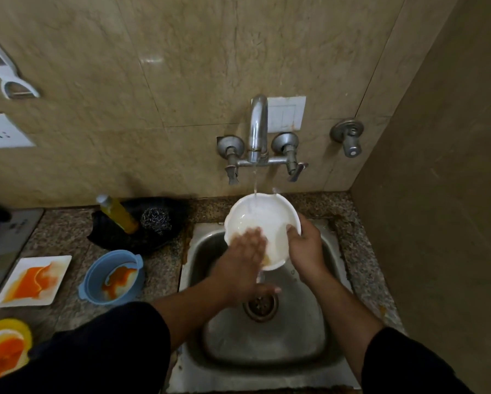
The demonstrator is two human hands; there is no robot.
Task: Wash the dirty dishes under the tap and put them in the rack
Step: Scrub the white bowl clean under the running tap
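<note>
Beige marbled wall tiles (96, 66), catching a soft glint of light, meet a darker side wall (452, 137) above a speckled granite counter (59, 226), a white socket (2, 132) at left.

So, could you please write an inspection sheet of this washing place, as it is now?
Surface: speckled stone counter around a steel sink.
Job's things: white bowl under the running tap, brownish residue inside; blue bowl, square plate and yellow dish at the left, all orange-stained; rack not in view.
Clutter: soap bottle and steel scrubber on a dark tray.
Grips: left hand flat inside the white bowl; right hand holds its rim.
Cables: nothing seen.
Surroundings: tiled wall, switch plate, wall socket, spare valve.
</note>
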